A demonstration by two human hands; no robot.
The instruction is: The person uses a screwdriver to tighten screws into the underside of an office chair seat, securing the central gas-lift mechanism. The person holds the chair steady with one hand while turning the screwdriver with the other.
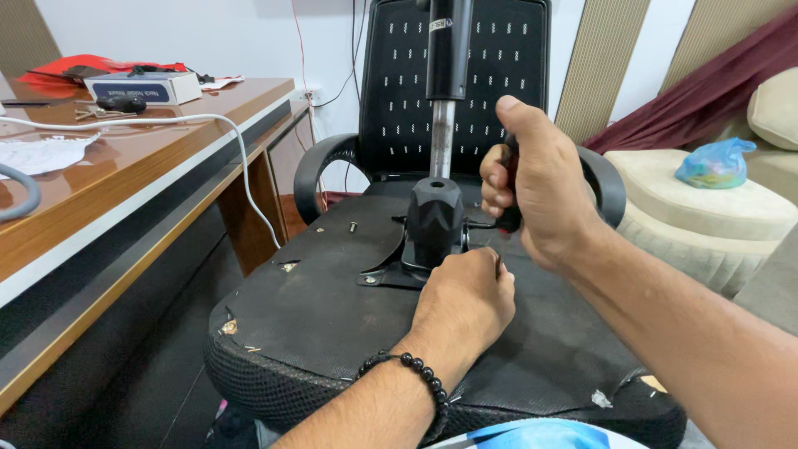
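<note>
Upturned chair seat [332, 316] centre, gas cylinder [445, 83] standing on its mechanism [434, 220]. Both hands beside mechanism. Desk [125, 183] left, box [145, 87] on it. Sofa [706, 216] right, bag [715, 162] on top.

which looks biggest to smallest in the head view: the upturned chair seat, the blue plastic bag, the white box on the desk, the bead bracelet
1. upturned chair seat, by far
2. white box on the desk
3. blue plastic bag
4. bead bracelet

The box and bag look close in size, and both sit far from the camera, so their order is unsure.
</note>
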